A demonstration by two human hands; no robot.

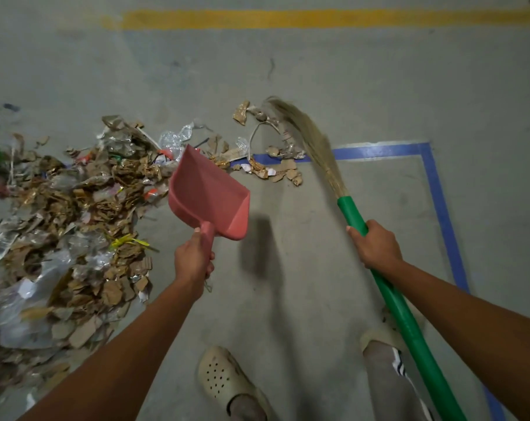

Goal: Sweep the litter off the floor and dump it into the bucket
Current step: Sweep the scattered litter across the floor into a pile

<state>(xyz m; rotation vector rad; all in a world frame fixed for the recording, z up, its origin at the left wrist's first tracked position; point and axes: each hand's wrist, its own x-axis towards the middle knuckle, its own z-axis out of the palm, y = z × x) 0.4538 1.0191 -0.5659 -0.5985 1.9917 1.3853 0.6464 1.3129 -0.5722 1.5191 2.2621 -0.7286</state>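
Fingers (355, 235) grip broom (353, 214); litter (75, 208) strews grey floor (318, 86)

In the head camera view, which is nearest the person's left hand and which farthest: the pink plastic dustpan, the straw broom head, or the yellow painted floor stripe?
1. Pink plastic dustpan: gripped by the left hand.
2. Straw broom head: ahead-right, on the green handle the right hand grips.
3. Yellow painted floor stripe: far ahead, top of view.

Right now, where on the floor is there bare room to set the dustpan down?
Bare floor lies between the dustpan and the broom, and inside the blue tape corner. Beyond the scraps, up to the yellow line, is free too. The left is crowded by the litter pile.
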